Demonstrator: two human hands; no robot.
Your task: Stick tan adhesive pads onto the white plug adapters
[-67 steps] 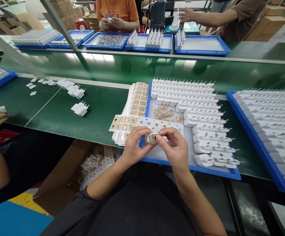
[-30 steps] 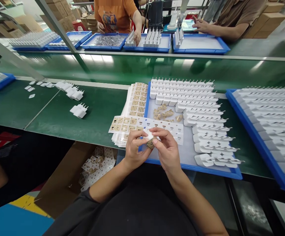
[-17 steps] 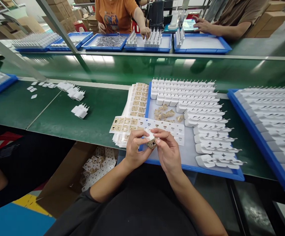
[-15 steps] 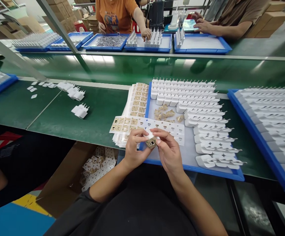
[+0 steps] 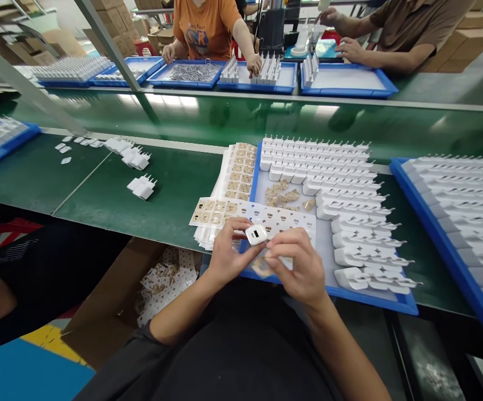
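Note:
A white charger [image 5: 256,234] with dark port openings in its end face is gripped between the fingers and thumb of my left hand [image 5: 228,253]. Just to its right, my right hand [image 5: 297,262] is closed in a pinch on a tan film piece [image 5: 262,267], which looks blurred below the fingertips. Under the hands lies a white sticker sheet [image 5: 245,209], with tan pieces on its left part and cut-out marks on the rest. It overlaps a stack of similar sheets [image 5: 241,167] and a blue tray [image 5: 329,287]. Loose tan film scraps [image 5: 281,194] rest in that tray.
Rows of white chargers [image 5: 316,161] fill the tray's back and right side; another full tray [image 5: 462,223] stands at right. Several chargers [image 5: 142,186] lie on the green bench at left. A cardboard box [image 5: 99,295] holds used sheets below. Co-workers handle trays across the belt.
The tan film has come off the charger's end face, baring white plastic and ports. My right hand has moved away slightly rightward with the film; my left hand keeps the charger.

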